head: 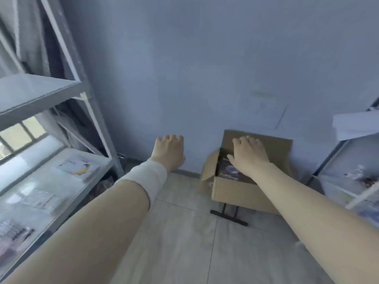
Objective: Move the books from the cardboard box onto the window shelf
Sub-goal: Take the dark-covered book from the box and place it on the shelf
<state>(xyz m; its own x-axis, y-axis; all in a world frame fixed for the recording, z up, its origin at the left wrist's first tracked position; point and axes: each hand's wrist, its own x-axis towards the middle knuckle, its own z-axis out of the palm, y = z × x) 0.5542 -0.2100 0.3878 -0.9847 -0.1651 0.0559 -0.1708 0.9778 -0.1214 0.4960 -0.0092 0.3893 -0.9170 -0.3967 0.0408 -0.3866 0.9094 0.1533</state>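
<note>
I reach right hand (249, 152), fingers spread, over dark book (229, 171) in cardboard box (235, 191) | left hand (169, 152) loose, empty, free to assist

No readable text anywhere you look. Dark book cover (227, 171) in cardboard box (235, 191): pale print lines, too blurred to read. Booklet (79, 167) on window shelf (67, 203): coloured cover, lettering illegible. Papers lower on same shelf: print smeared, unreadable.
</note>
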